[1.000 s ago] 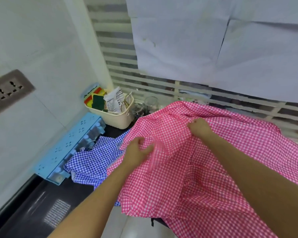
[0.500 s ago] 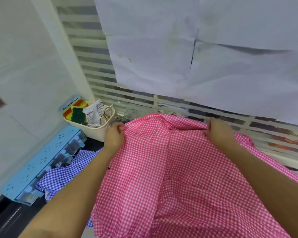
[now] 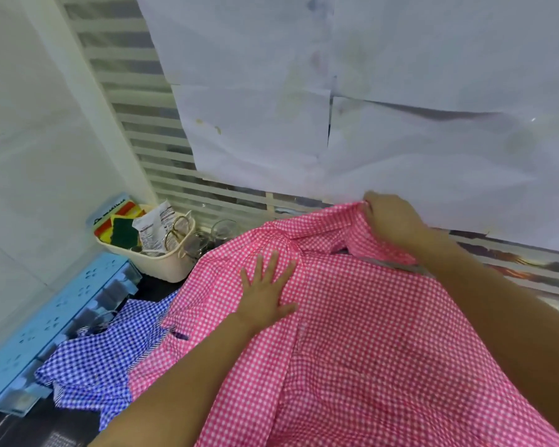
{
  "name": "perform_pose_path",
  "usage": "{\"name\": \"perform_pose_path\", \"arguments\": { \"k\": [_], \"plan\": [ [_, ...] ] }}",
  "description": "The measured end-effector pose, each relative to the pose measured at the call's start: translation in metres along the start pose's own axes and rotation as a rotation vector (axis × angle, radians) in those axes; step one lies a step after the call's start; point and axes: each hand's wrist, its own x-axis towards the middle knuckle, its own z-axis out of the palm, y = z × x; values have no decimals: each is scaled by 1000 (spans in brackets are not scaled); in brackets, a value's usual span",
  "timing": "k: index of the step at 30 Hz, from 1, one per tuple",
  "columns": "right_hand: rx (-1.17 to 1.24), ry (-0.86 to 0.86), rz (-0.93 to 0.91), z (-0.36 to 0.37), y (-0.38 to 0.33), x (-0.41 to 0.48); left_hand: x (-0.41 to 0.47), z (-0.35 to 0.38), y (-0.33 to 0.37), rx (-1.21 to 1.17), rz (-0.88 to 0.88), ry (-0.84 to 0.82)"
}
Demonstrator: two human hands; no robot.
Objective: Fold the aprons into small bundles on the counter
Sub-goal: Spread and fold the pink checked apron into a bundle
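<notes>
Pink apron (image 3: 368,333) spread nr cream basket (image 3: 162,264) w/ sponges (image 3: 123,232), packet (image 3: 152,227).

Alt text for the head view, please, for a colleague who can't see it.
A pink checked apron lies spread out; the left hand presses flat on it while the right hand grips its far edge. A blue checked apron lies crumpled to the left, near a cream basket.

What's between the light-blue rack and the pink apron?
Head view: a crumpled blue gingham apron on the dark counter, touching the light-blue rack, its right edge under the pink gingham apron.
</notes>
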Motion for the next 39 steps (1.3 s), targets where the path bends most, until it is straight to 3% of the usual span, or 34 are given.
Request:
{"name": "perform_pose_path", "arguments": {
  "k": [5, 8, 10, 12, 14, 17, 21, 25, 29, 32, 34, 37, 39],
  "plan": [
    [121, -125, -71, -72, -30, 21, 10, -9, -9, -135, -120, -196],
    [295, -252, 51, -104, -46, 19, 10, -23, -20, -339, -193, -276],
    [484, -350, 120, -113, -57, 9, 6, -42, -20, -750, -256, -198],
    [720, -439, 163, -107, -67, -5, 3, -60, -18, -1318, -335, -137],
    [973, -533, 196, -87, -76, -20, -4, -75, -17, -1805, -291, -255],
    [1135, -709, 91, -50, -90, -47, -23, -91, -15, -2105, -134, -413],
    [1115, -1010, 10, -2, -103, -73, -54, -104, -15, -1965, -216, -417],
    [1080, -933, 362, 51, -100, -82, -77, -89, -37, -2075, -528, -238],
    [1541, -995, 532, 88, -108, -86, -97, -83, -40, -2155, -576, -194],
    [2016, -744, 664, 90, -117, -71, -106, -86, -42, -2142, -584, -222],
    [2126, -569, 758, 85, -120, -54, -108, -83, -51, -1947, -617, -274],
    [1929, -440, 836, 76, -112, -35, -105, -62, -76, -1346, -662, -249],
    [1835, -416, 836, 76, -102, -29, -114, -44, -88, -1227, -699, -192]
  ]
}}
